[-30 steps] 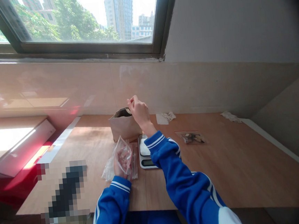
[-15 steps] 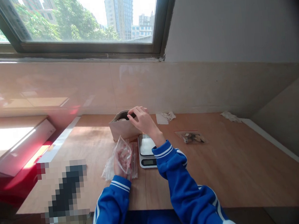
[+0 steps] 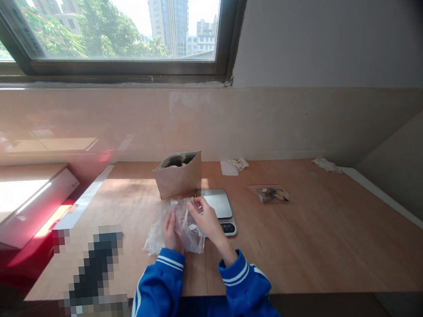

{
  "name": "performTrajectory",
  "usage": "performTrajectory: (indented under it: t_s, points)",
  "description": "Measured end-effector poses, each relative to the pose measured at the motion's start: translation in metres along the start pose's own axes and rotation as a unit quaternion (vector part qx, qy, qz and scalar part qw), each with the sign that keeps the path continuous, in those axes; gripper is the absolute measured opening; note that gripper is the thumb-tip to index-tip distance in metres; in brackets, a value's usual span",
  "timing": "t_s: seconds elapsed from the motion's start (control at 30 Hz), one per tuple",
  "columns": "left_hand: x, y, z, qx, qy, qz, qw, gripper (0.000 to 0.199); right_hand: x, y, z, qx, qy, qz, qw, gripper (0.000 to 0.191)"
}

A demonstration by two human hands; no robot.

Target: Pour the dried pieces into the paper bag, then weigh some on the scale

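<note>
Clear plastic bags (image 3: 190,229) lie in front of a brown paper pouch (image 3: 180,179), which stands upright with its top open and some pieces inside. My left hand (image 3: 171,232) holds a clear bag from its left side. At the bag's upper right edge, the fingers of my right hand (image 3: 206,219) are pinched on the plastic. A kitchen scale (image 3: 218,203) with a bare silver plate lies just behind my right hand, which partly hides its left front.
A filled zip bag (image 3: 272,193) lies right of the scale. White crumpled paper (image 3: 237,164) rests near the wall, with another piece (image 3: 326,165) at the far right. A pixelated dark object (image 3: 95,267) is at the left, cables below it.
My right hand has come down from the paper pouch's opening to the clear bag and now grips its edge. The scale's plate and the pouch's opening are more exposed.
</note>
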State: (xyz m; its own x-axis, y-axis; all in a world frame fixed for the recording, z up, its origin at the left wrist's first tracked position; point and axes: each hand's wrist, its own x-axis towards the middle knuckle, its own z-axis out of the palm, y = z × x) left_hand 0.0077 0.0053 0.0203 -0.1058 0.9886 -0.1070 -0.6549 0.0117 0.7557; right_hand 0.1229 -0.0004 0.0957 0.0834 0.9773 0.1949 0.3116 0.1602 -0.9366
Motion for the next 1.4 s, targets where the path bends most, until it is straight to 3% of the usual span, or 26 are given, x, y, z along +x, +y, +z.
performTrajectory:
  t_s: [0.07, 0.4, 0.63, 0.73, 0.83, 1.0, 1.1, 1.17, 1.3, 1.4]
  points:
    - [-0.003, -0.002, 0.004, 0.056, -0.006, 0.045, 0.997, 0.048, -0.002, 0.009, -0.004, 0.040, 0.013, 0.005, 0.999, 0.026]
    - [0.003, 0.013, 0.011, 0.169, -0.009, 0.034, 0.985, 0.042, -0.009, 0.009, -0.048, 0.204, 0.111, 0.061, 0.971, 0.033]
    - [-0.018, 0.045, 0.047, 0.259, -0.107, 0.033, 0.959, 0.050, -0.026, 0.005, -0.049, 0.190, 0.090, 0.036, 0.977, 0.033]
    - [-0.031, 0.050, 0.059, 0.309, -0.056, 0.069, 0.947, 0.038, -0.032, 0.002, -0.046, 0.178, 0.072, 0.028, 0.981, 0.038]
    - [-0.038, 0.055, 0.061, 0.296, -0.007, 0.089, 0.951, 0.034, -0.037, -0.001, -0.044, 0.155, 0.081, 0.026, 0.984, 0.041]
    - [-0.047, 0.064, 0.057, 0.274, 0.006, 0.122, 0.954, 0.033, -0.040, -0.008, -0.041, 0.161, 0.098, 0.032, 0.982, 0.041]
    - [-0.051, 0.065, 0.048, 0.275, -0.038, 0.068, 0.958, 0.038, -0.040, -0.011, -0.038, 0.211, 0.139, 0.039, 0.967, 0.041]
    - [-0.054, 0.063, 0.040, 0.293, -0.099, 0.014, 0.951, 0.042, -0.039, -0.011, -0.039, 0.234, 0.173, 0.039, 0.956, 0.040]
    - [-0.060, 0.053, 0.023, 0.365, -0.237, -0.103, 0.894, 0.037, -0.039, -0.010, -0.045, 0.247, 0.220, 0.036, 0.943, 0.041]
    - [-0.064, 0.047, 0.019, 0.368, -0.211, -0.129, 0.896, 0.040, -0.040, -0.005, -0.046, 0.248, 0.203, 0.056, 0.946, 0.046]
